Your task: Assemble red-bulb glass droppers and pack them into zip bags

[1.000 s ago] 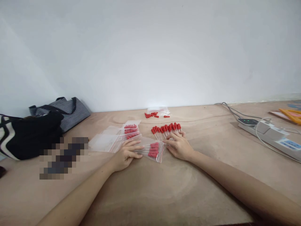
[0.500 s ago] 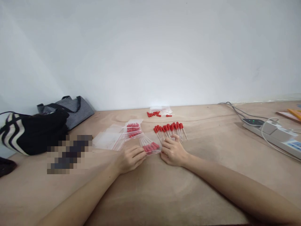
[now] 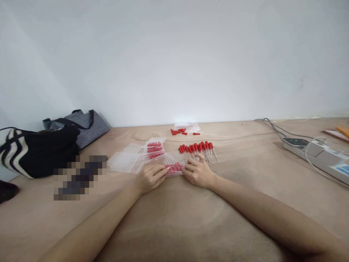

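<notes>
Between my hands lies a clear zip bag holding several droppers with red rubber bulbs, bulbs toward me. My left hand pinches the bag's near left corner. At its near right corner, my right hand has its fingers closed on the edge. Just beyond the right hand, a row of loose red-bulbed droppers lies on the table, their lower tubes partly hidden by my fingers. Left of the held bag rests a filled bag of red-bulbed droppers, partly covered by other bags.
Flat zip bags lie left on the wooden table. Loose red bulbs and thin clear tubes sit near the wall. A striped bag and a black bag stand left; a power strip with cables lies right.
My right hand has moved slightly left and the hands are closer together. The near edge of the zip bag has shifted a little away from me, with both hands still on it.
</notes>
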### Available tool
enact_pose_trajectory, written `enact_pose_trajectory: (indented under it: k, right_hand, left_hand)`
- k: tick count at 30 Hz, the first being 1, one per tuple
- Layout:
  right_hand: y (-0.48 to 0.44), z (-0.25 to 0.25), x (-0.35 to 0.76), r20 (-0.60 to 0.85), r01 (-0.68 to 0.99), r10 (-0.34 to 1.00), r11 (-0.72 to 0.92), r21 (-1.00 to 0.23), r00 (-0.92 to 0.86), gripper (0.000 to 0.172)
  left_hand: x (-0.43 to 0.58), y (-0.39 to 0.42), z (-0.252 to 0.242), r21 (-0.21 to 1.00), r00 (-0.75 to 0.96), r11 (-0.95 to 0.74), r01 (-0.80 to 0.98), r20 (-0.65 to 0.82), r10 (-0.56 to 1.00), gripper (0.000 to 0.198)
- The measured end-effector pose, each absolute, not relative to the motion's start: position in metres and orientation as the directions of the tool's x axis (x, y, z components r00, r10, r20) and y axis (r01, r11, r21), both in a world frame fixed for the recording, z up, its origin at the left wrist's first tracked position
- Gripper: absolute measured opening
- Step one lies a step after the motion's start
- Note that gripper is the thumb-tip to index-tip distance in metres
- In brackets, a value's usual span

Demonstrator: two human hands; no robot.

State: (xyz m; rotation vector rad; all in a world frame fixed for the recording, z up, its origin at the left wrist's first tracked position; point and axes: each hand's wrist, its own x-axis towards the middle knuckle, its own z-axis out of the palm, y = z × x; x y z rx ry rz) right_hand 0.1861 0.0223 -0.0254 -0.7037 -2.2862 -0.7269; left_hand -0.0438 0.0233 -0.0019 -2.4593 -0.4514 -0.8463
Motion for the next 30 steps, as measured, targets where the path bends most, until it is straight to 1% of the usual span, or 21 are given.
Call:
enact_pose_trajectory:
  k: [5, 9, 16, 22, 27, 30]
  right_hand:
    - [0.022, -0.025, 0.186, 0.709, 0.625, 0.278, 0.726, 0.287, -0.648, 0.023]
    - [0.019, -0.024, 0.185, 0.721, 0.651, 0.301, 0.71, 0.268, -0.625, 0.023]
    - [0.018, -0.024, 0.19, 0.724, 0.667, 0.293, 0.683, 0.298, -0.624, 0.024]
    - [0.018, -0.024, 0.19, 0.711, 0.656, 0.308, 0.701, 0.279, -0.632, 0.025]
    - [0.017, -0.023, 0.185, 0.74, 0.624, 0.227, 0.716, 0.314, -0.633, 0.022]
    - [0.017, -0.024, 0.179, 0.734, 0.625, 0.241, 0.719, 0.305, -0.635, 0.022]
  left_hand:
    - [-0.04, 0.024, -0.001, -0.378, 0.755, -0.822, 0.427, 0.649, 0.093, 0.013]
    - [-0.039, 0.025, -0.001, -0.394, 0.755, -0.825, 0.405, 0.653, 0.059, 0.015]
    - [-0.044, 0.026, -0.002, -0.365, 0.749, -0.835, 0.412, 0.657, 0.082, 0.014]
    - [-0.038, 0.027, -0.004, -0.316, 0.735, -0.858, 0.405, 0.671, 0.1, 0.01]
    - [-0.031, 0.028, -0.004, -0.385, 0.758, -0.845, 0.37, 0.652, 0.035, 0.008]
    - [-0.028, 0.028, -0.003, -0.414, 0.776, -0.846, 0.337, 0.631, 0.0, 0.01]
